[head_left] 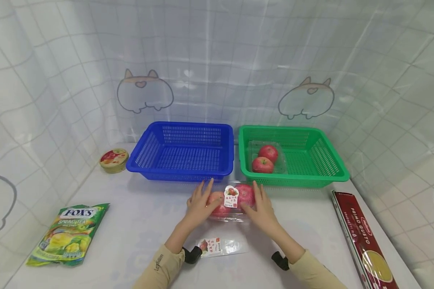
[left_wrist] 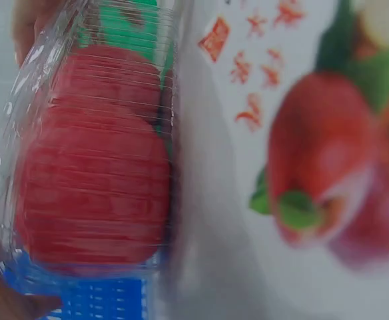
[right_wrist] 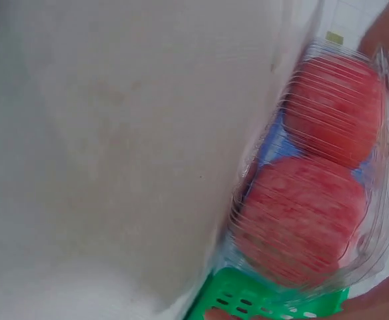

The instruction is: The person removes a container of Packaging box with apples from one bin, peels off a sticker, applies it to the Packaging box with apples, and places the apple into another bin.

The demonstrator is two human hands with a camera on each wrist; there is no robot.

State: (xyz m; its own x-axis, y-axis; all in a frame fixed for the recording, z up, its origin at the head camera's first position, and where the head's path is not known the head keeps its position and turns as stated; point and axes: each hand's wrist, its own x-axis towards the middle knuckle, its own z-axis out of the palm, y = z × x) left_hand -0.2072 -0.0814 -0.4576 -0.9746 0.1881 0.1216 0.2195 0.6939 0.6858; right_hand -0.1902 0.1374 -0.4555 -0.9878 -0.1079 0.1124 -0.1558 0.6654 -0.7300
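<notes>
On the green packet [head_left: 69, 237] one can read "FOX'S" and "SPRING TEA". The red spaghetti box [head_left: 363, 241] says "PRIMO GUSTO" and "SPAGHETTI" with number 6. The sticker [head_left: 231, 197] on the clear apple box [head_left: 228, 218] and the label strip [head_left: 211, 246] on the counter [head_left: 137, 224] bear red Chinese characters. A dark word on the left sleeve [head_left: 162, 267] is unclear.

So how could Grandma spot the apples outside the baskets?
Find the green plastic basket. By its front-left corner, between left hand and right hand, is a clear plastic box of red apples. Unlike the basket's box, it shows a white sticker.
</notes>
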